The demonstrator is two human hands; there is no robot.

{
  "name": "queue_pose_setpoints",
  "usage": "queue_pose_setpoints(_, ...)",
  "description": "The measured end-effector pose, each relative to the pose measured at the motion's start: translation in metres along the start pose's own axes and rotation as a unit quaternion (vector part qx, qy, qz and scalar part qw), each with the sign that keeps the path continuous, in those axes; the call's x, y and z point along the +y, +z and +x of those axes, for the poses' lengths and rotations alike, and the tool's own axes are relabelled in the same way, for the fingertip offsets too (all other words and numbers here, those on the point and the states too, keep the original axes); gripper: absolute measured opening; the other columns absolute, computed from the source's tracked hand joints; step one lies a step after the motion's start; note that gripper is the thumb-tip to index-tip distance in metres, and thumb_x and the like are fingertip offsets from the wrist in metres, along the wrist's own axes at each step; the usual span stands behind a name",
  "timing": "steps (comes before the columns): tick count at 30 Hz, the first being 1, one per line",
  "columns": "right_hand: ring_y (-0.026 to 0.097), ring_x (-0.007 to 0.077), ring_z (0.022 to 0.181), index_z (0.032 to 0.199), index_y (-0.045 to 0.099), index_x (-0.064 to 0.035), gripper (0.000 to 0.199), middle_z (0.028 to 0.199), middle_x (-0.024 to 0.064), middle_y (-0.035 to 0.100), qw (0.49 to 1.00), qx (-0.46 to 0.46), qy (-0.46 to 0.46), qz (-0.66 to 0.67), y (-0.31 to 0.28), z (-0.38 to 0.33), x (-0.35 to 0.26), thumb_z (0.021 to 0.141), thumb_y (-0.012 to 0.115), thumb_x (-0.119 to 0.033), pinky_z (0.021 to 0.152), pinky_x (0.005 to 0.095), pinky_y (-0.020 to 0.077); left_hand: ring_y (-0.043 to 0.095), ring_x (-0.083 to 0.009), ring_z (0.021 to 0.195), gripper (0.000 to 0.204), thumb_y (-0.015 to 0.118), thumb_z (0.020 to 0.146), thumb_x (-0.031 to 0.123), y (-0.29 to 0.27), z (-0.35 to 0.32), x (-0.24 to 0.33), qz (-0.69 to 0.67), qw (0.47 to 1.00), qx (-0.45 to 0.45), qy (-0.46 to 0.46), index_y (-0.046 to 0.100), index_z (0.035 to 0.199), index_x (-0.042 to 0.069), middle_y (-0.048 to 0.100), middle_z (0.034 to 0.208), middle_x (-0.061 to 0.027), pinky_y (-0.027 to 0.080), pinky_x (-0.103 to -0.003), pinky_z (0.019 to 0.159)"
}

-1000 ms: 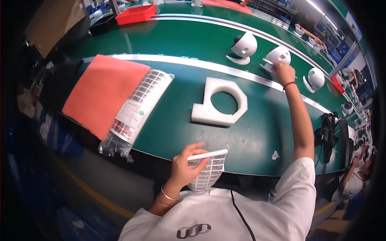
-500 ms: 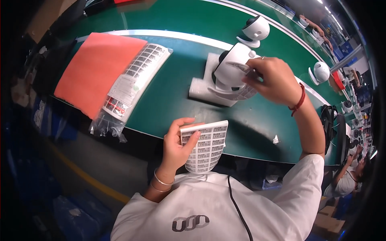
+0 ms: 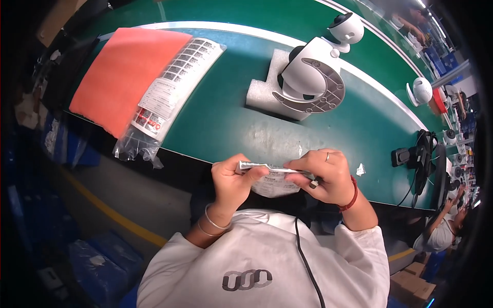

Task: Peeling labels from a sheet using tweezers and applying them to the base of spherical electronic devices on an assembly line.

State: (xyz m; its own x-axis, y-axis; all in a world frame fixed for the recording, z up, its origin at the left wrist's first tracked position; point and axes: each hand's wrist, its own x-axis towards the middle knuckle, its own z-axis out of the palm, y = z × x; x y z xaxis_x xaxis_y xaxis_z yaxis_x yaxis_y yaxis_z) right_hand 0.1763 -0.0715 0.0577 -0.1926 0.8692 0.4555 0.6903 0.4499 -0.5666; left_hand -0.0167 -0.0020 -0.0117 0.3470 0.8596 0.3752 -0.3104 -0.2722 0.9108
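Observation:
My left hand [image 3: 231, 180] is closed on a folded stack of label sheets [image 3: 276, 186], its thumb on the near side, close to the table's front edge. My right hand [image 3: 329, 175] meets the stack's right end, thumb and forefinger pinched at the edge. A slim dark tool [image 3: 314, 183] pokes out between its fingers; its exact kind is hard to make out. Beyond both hands, a white camera-like device [image 3: 306, 77] with a round head lies tilted on a white foam block [image 3: 261, 93]. The ribbed grey underside of its curved base faces me.
An orange sheet [image 3: 126, 77] and a clear bag of printed labels [image 3: 177, 77] lie at left. Similar white devices stand on the green conveyor, one behind [image 3: 349, 31], one farther right [image 3: 422, 91]. Black adapters with cables [image 3: 418, 156] and a paper scrap [image 3: 361, 169] lie at right.
My right hand has come away from the white device, back to the label sheets in my left hand. The sheets are now tipped flatter, and the device's base underside is uncovered.

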Motion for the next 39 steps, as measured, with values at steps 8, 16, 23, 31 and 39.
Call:
queue_pose_setpoints(8,0.055,0.0186,0.051,0.082,0.069,-0.005,0.008,0.065,0.0056,0.06,0.995,0.022,0.088,0.05,0.0,-0.011,0.006,0.075,0.075,-0.006,0.047,0.0286,0.0406,0.061,-0.0052,0.064,0.008,0.074,0.082,0.004,-0.001,0.004,0.003,-0.036,0.996,-0.037,-0.075,0.07,0.083,-0.003,0.071,0.076,-0.0067,0.048,-0.018,0.058)
queue_pose_setpoints(16,0.058,0.0205,0.07,0.081,0.066,0.0023,0.026,0.081,0.0123,0.063,0.957,0.236,0.145,0.091,0.01,-0.035,0.023,0.094,0.055,-0.017,0.064,0.0287,0.0443,0.064,-0.0076,0.071,0.011,0.069,0.085,0.0,0.003,0.003,-0.001,-0.08,0.99,0.0,-0.119,0.067,0.094,-0.006,0.07,0.08,-0.0086,0.051,-0.02,0.063)
queue_pose_setpoints(23,0.051,0.0141,0.062,0.079,0.066,0.0016,0.01,0.072,0.0059,0.055,0.948,0.156,0.277,-0.014,-0.03,-0.064,0.01,0.078,0.073,-0.005,0.057,0.0242,0.0398,0.06,-0.0051,0.062,0.008,0.074,0.08,0.0,0.001,0.001,-0.004,0.013,0.998,-0.02,-0.053,0.069,0.086,-0.003,0.069,0.072,-0.0054,0.046,-0.019,0.055)
queue_pose_setpoints(31,0.06,0.0156,0.07,0.105,0.068,0.0015,0.041,0.077,0.008,0.061,0.961,0.082,0.261,-0.039,-0.041,-0.073,-0.009,0.066,0.077,0.008,0.065,0.0243,0.0492,0.061,-0.0063,0.06,0.007,0.074,0.08,0.001,0.009,0.0,-0.008,0.074,0.997,-0.011,-0.011,0.069,0.084,-0.002,0.068,0.07,-0.0054,0.045,-0.019,0.054)
queue_pose_setpoints(39,0.066,0.0257,0.086,0.101,0.069,0.0032,0.035,0.096,0.0156,0.067,0.986,0.119,0.113,0.011,-0.029,-0.037,-0.03,0.067,0.079,-0.001,0.074,0.0304,0.0526,0.067,-0.01,0.073,0.023,0.073,0.079,-0.003,0.012,-0.003,-0.005,0.041,0.996,-0.024,-0.075,0.068,0.101,-0.003,0.072,0.081,-0.0099,0.053,-0.021,0.065)
